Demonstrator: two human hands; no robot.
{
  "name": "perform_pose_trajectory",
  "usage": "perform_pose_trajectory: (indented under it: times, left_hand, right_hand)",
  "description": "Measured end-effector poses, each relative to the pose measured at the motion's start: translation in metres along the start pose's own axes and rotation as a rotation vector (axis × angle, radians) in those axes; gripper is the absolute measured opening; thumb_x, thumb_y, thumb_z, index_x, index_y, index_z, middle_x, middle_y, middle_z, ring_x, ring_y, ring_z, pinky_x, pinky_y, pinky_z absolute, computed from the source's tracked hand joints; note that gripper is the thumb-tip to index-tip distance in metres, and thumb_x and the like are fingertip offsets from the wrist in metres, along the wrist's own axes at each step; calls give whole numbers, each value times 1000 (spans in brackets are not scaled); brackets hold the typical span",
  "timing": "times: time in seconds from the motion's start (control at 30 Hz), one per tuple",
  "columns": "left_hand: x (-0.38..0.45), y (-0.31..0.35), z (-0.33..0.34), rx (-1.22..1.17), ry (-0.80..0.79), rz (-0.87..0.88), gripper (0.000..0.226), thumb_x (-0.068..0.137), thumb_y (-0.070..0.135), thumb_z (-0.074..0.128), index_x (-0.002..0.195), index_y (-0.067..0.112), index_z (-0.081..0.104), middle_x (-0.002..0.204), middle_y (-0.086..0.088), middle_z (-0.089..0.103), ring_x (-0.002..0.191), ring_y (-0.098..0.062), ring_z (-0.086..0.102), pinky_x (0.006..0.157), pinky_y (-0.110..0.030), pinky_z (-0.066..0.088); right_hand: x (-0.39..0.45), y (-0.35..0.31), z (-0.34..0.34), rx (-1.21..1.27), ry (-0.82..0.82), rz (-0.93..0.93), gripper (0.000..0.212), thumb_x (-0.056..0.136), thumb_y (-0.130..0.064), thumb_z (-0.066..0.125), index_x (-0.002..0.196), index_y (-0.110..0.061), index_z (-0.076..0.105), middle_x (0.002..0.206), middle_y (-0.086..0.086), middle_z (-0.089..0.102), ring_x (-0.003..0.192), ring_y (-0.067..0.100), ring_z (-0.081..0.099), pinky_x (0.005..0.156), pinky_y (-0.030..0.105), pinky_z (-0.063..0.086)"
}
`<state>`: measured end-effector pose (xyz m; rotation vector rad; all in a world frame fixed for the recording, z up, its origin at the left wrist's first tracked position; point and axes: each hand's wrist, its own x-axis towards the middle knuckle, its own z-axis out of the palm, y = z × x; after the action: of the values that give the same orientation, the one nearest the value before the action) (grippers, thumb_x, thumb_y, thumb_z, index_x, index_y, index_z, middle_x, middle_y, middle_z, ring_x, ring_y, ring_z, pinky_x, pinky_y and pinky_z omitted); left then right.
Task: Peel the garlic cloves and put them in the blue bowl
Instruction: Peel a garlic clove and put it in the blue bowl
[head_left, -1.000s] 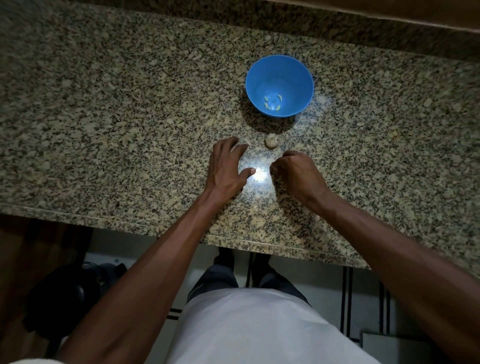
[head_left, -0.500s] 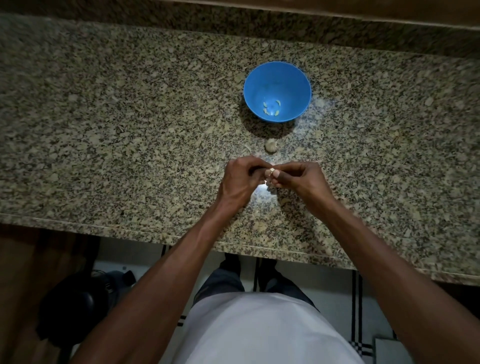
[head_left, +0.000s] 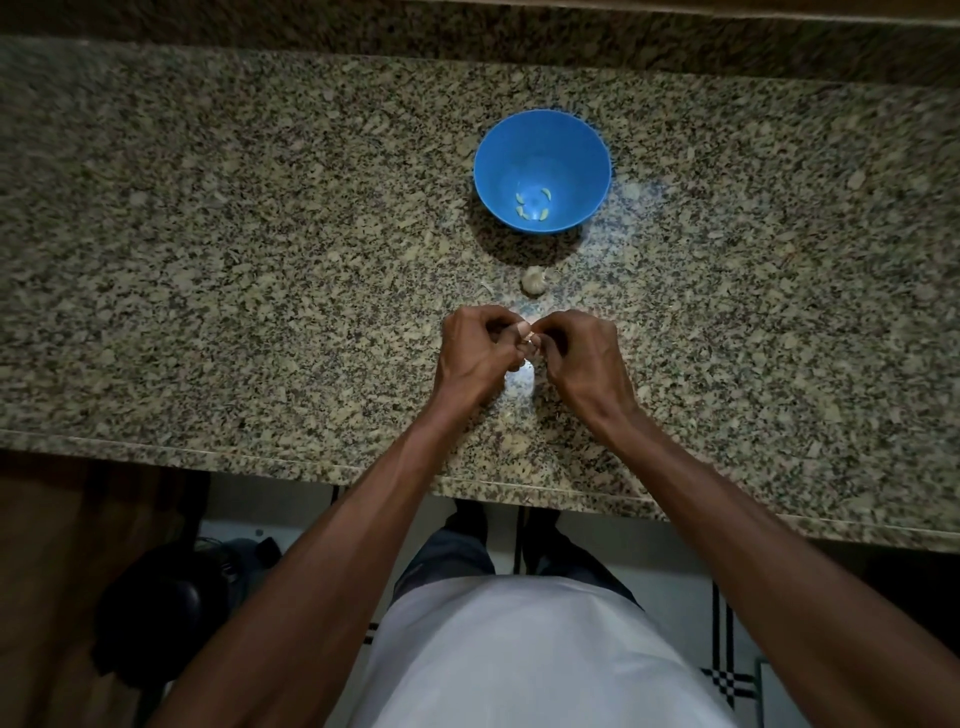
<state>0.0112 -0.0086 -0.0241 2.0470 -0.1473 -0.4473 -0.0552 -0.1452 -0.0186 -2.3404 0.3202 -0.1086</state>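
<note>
A blue bowl (head_left: 541, 156) stands on the speckled granite counter (head_left: 260, 234), with several peeled pale cloves (head_left: 534, 203) at its bottom. Just in front of it lies a small piece of garlic bulb (head_left: 533, 281). Nearer to me, my left hand (head_left: 480, 353) and my right hand (head_left: 582, 358) meet fingertip to fingertip above the counter. Between them they pinch a small garlic clove (head_left: 527, 338), which the fingers mostly hide.
A thin scrap of garlic skin (head_left: 487, 287) lies left of the bulb piece. The counter's front edge (head_left: 260, 457) runs below my wrists, and a backsplash rises behind the bowl. A dark object (head_left: 156, 613) sits on the floor at lower left.
My left hand was spread flat on the counter and my right fist rested beside it. Both then lifted and met around the clove, and they stay pinched together now.
</note>
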Motion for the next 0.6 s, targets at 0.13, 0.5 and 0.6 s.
perform_pose_trajectory:
  times: [0.13, 0.5, 0.6]
  left_hand:
    - [5, 5, -4, 4, -62, -15, 18, 93, 13, 76, 105, 0, 73, 86, -8, 77, 66, -9, 75, 62, -27, 63]
    - [-3, 0, 6, -69, -52, 35, 13, 96, 11, 72, 107, 4, 74, 87, -2, 76, 72, -7, 75, 64, -23, 62]
    - [-5, 0, 13, 73, 43, 101, 9, 98, 11, 69, 105, 6, 72, 86, 7, 70, 71, 0, 68, 64, -12, 57]
  right_hand:
    - [2, 6, -5, 182, -33, 150, 14, 99, -15, 70, 109, -11, 79, 95, 2, 79, 78, 10, 75, 70, 33, 65]
    - [9, 16, -9, 665, -61, 507, 20, 97, -19, 74, 109, -3, 76, 88, 10, 80, 84, 27, 78, 87, 47, 64]
    - [11, 13, -4, 638, -23, 520, 19, 96, -23, 75, 104, -6, 78, 85, 7, 80, 81, 24, 79, 84, 45, 65]
